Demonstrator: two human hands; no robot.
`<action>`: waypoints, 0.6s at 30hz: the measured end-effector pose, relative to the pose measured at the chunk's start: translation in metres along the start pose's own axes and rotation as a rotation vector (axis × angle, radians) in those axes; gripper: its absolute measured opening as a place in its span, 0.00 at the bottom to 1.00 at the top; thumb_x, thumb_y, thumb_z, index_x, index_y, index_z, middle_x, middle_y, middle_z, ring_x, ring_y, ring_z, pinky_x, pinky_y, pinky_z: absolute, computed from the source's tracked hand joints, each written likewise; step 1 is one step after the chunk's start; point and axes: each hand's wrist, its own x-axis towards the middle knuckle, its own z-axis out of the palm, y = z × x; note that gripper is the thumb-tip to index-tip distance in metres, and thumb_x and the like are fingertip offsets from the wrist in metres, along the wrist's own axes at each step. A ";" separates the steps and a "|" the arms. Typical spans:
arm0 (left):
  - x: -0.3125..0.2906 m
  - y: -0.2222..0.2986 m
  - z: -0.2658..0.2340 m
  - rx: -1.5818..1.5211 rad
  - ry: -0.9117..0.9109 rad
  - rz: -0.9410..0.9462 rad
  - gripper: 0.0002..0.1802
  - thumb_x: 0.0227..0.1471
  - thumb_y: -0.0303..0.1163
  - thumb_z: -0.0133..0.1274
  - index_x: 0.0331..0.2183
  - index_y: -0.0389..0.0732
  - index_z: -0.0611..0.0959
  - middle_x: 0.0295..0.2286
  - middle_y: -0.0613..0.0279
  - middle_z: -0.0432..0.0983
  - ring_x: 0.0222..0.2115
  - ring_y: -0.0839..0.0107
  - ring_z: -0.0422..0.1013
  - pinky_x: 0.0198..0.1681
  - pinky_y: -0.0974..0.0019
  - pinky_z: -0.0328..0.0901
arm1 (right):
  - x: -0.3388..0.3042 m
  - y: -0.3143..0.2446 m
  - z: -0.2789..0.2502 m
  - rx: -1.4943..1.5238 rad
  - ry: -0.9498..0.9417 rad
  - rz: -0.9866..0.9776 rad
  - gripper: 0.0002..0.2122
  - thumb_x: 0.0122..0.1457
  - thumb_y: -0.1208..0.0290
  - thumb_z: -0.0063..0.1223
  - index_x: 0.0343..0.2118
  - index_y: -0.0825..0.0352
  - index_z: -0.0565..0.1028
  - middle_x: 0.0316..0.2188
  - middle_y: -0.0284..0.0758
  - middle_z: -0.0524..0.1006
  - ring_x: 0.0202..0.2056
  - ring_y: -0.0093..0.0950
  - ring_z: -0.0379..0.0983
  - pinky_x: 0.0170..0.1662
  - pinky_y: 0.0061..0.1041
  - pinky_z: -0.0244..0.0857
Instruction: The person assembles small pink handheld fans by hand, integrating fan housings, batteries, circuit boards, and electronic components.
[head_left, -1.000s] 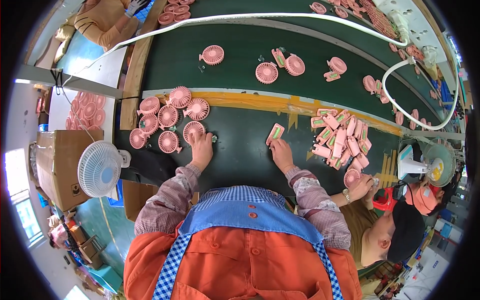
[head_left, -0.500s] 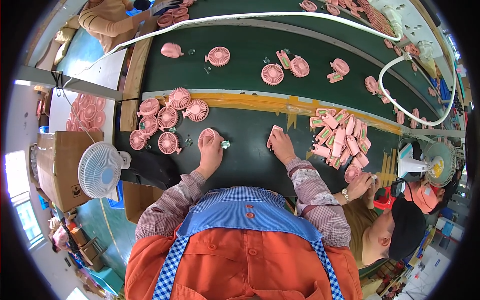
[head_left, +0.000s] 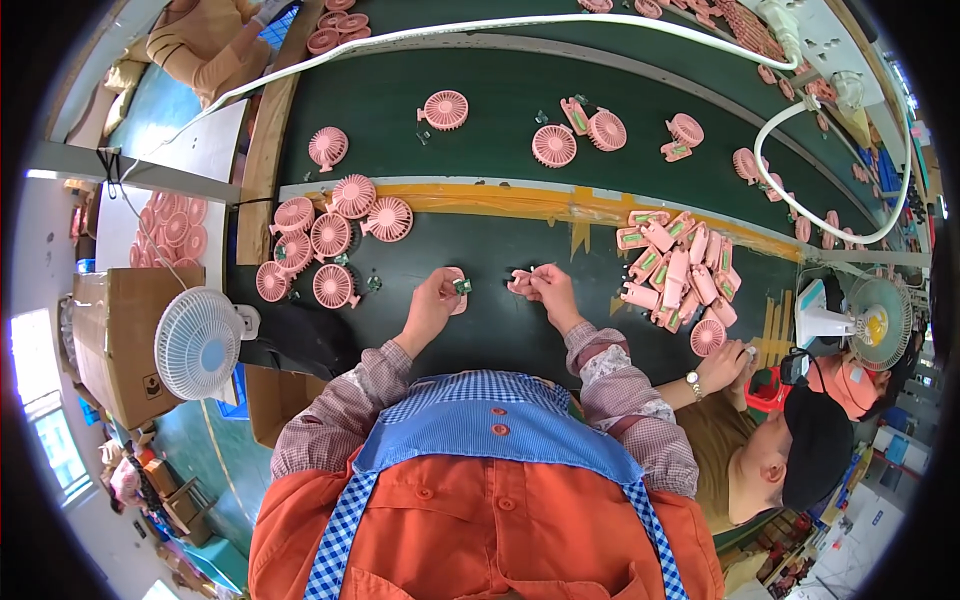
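Observation:
My left hand [head_left: 429, 303] pinches a pink mini fan head [head_left: 459, 303], mostly hidden by the fingers, with a small green circuit board [head_left: 462, 286] at its edge. Just to the right, my right hand [head_left: 552, 295] grips a pink fan handle shell [head_left: 520, 283] by one end. A gap of dark worktop separates the two parts. Several round pink fan heads [head_left: 330, 235] lie in a cluster left of my left hand, some with small green boards beside them. Beyond my right hand is a heap of pink handle shells [head_left: 678, 272], some showing green inside.
A dark green belt [head_left: 480, 90] behind the taped ledge [head_left: 480, 197] carries more pink fans. A white cable [head_left: 560, 31] crosses above it. White fans stand left [head_left: 205, 342] and right [head_left: 872, 315]. A co-worker's hand [head_left: 722, 368] is at the right, another person at the far left.
My right hand has moved left with the handle shell, closer to my left hand. My left hand has turned the fan head. Fans on the belt have shifted slightly right.

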 end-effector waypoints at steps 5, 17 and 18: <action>0.001 -0.008 0.004 -0.164 -0.073 -0.051 0.16 0.38 0.13 0.51 0.34 0.37 0.74 0.21 0.70 0.67 0.22 0.81 0.64 0.26 0.76 0.62 | 0.001 0.002 0.010 0.241 0.014 -0.117 0.02 0.56 0.82 0.44 0.30 0.73 0.69 0.28 0.35 0.75 0.26 0.21 0.73 0.32 0.19 0.70; 0.000 0.010 0.006 -0.373 -0.151 -0.103 0.17 0.41 0.12 0.50 0.37 0.35 0.74 0.23 0.72 0.68 0.23 0.84 0.64 0.28 0.79 0.60 | -0.001 0.000 0.011 0.084 -0.140 0.001 0.09 0.60 0.75 0.40 0.34 0.73 0.73 0.32 0.36 0.77 0.32 0.24 0.75 0.35 0.18 0.67; 0.001 0.010 0.005 -0.369 -0.171 -0.112 0.18 0.41 0.12 0.49 0.38 0.35 0.75 0.23 0.72 0.68 0.23 0.84 0.64 0.28 0.79 0.60 | -0.001 0.000 0.010 0.085 -0.140 0.000 0.09 0.60 0.75 0.40 0.34 0.73 0.73 0.32 0.36 0.77 0.32 0.24 0.75 0.35 0.18 0.67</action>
